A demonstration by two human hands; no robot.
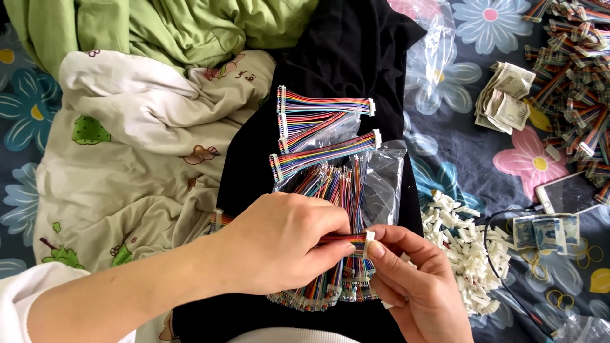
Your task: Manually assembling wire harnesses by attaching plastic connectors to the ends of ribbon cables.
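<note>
Pinching a rainbow-coloured ribbon wire strip (pixel 340 239) with our left hand (pixel 279 244), our right hand (pixel 413 279) closed on its small white plastic connector (pixel 369 237), we risk wires slipping out.

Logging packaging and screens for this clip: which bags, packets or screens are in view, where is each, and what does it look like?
Clear plastic bag: centre, on black cloth, holding loose multicoloured wires.
Clear plastic bag: top centre-right, crumpled, looks empty.
Clear plastic bag: bottom right corner, crumpled, partly cut off.
Phone: right side on the flowered sheet, flat, white-edged, screen dark.
No labels or signs visible.
</note>
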